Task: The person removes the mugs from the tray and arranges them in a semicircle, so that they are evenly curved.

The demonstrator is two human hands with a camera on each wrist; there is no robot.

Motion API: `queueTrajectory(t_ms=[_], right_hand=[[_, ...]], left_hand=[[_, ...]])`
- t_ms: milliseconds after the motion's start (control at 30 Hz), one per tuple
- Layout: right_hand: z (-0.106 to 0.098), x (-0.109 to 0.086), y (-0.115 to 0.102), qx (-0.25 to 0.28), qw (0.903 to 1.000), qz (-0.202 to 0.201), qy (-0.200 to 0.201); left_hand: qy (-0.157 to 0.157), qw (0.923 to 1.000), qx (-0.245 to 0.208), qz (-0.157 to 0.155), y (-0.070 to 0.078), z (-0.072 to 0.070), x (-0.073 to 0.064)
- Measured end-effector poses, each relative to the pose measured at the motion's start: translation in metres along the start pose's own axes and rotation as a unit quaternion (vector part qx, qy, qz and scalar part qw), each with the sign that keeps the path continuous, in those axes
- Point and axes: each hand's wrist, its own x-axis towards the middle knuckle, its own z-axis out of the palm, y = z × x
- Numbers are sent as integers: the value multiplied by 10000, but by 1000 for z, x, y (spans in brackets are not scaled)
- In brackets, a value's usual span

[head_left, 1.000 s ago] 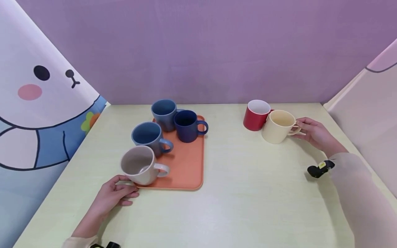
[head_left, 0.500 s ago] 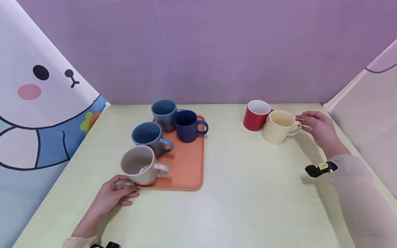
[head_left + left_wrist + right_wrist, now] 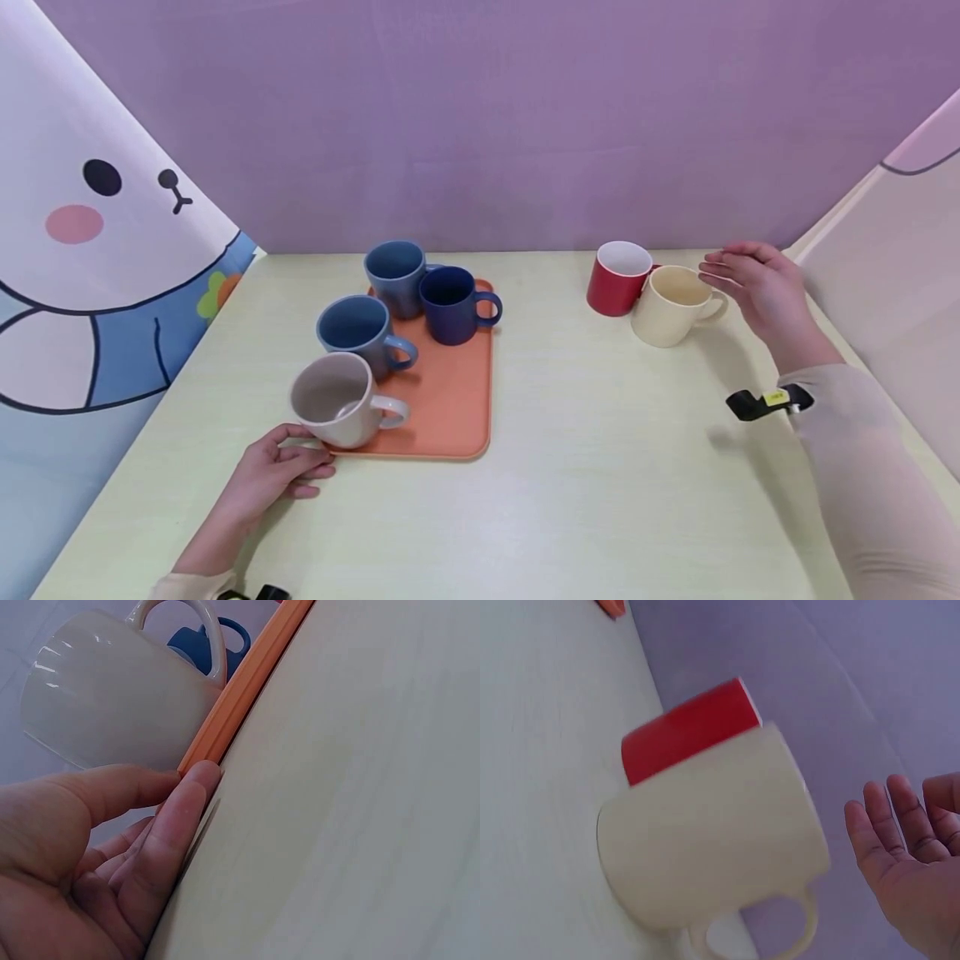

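At the near left corner of the orange tray point(image 3: 450, 417), my left hand point(image 3: 266, 475) pinches the rim between thumb and fingertips point(image 3: 201, 776). A greyish-white mug point(image 3: 337, 404) stands on that corner, just above the hand. Two blue-grey mugs point(image 3: 354, 327) and a navy mug point(image 3: 452, 308) are farther back on the tray. My right hand point(image 3: 765, 287) is raised beside the cream mug point(image 3: 667, 312), above its handle, with nothing between its fingers. That mug stands upright on the table, close against a red mug point(image 3: 690, 731) with a white inside.
The pale table point(image 3: 600, 467) ends at a purple backdrop point(image 3: 510, 125). A fabric panel with a cartoon animal point(image 3: 97, 250) hangs on the left, and a light panel point(image 3: 892, 275) closes off the right side.
My right hand has let go of the cream mug's handle and risen up and slightly back from it. The left hand and all the mugs stay in place.
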Motion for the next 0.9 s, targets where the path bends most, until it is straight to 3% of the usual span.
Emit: queueTrajectory(t_ms=[167,533,900], right_hand=[[21,1,6,-201,9991,-60,-359],[50,9,26,-993,9929,298,-590],[78,19,68,-1184,9868,613,-918]], left_hand=[[24,10000,9,-89,0,0,1],[27,9999,51,-116,2,0,-1],[5,10000,22,53,2,0,-2]])
